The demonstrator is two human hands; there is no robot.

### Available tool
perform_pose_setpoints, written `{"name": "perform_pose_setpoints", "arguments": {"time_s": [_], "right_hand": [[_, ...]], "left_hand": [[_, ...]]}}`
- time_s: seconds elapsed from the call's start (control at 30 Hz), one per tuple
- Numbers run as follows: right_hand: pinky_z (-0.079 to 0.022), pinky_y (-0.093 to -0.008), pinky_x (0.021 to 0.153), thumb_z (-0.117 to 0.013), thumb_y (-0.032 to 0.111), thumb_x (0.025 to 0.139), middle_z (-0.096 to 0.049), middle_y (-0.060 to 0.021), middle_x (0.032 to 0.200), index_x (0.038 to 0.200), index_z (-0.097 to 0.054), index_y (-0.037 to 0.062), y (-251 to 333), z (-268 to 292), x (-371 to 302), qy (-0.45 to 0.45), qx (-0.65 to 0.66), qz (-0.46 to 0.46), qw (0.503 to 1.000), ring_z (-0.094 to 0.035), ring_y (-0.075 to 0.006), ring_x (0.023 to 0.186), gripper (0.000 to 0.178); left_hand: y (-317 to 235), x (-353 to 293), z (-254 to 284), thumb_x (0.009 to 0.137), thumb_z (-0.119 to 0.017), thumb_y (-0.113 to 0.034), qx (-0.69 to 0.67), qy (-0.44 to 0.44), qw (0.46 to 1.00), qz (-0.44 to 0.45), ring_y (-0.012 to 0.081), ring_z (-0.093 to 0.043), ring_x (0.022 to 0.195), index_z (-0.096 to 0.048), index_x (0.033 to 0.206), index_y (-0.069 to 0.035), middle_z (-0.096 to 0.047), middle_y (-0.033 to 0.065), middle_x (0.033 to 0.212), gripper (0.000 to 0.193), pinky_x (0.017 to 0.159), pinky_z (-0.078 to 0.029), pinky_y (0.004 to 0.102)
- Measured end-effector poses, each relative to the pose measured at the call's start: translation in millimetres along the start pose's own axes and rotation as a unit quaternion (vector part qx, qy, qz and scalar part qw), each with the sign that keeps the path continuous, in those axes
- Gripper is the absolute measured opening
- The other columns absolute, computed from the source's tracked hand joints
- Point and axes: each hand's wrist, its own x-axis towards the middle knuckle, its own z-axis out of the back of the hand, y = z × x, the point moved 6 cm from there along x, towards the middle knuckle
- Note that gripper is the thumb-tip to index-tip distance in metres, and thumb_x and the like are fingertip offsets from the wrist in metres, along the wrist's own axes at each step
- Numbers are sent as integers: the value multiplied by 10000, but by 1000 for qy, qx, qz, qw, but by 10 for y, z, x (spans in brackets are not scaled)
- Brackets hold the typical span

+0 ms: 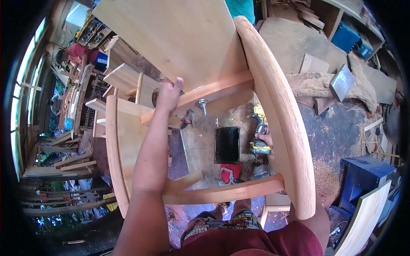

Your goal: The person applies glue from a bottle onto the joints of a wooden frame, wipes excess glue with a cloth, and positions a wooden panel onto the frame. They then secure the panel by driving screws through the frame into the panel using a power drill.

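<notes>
A pale wooden furniture frame fills the middle, with a thick curved piece on each side, two cross rails and a wide flat panel at the far end. My left hand grips the far cross rail beside the panel, thumb up and fingers mostly hidden. Beneath that rail shows a metal rod with a round disc end. Inside the frame's opening, my right hand is closed round a yellow and black cordless drill. The right curved piece covers much of my right arm.
Below the frame are a black rectangular panel and a red item with a grey clamp. Wooden pieces stand at left. A blue stand and leaning board are at right. People in red and teal are nearby.
</notes>
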Motion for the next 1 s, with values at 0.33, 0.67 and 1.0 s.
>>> {"name": "perform_pose_setpoints", "arguments": {"time_s": [0.33,0.67,1.0], "right_hand": [[-510,-315,626,-729,143,750,-670,-84,781,879,-636,-4,475,1187,-793,-307,-62,138,939,-621,-160,656,216],[-484,-297,640,-699,153,712,-610,-75,789,939,-549,-12,1079,1238,-3297,-374,-185,85,905,-576,-144,685,318],[-449,-379,882,-839,435,565,-602,-64,858,1252,-414,0,945,-711,-4882,-162,79,107,978,-598,-185,831,917]], "left_hand": [[-153,5,-111,824,-604,-580,-7,57,996,63,250,-609,951,-562,1135,28,-653,166,1008,683,830,-464,367],[-168,51,-49,937,-366,-583,-47,-11,999,-21,294,-598,1039,-551,1160,54,-642,198,1059,700,894,-442,384],[36,161,-66,944,-378,-556,-53,-1,997,-64,341,-566,1109,-542,1197,27,-612,233,1130,657,925,-416,380]]}}
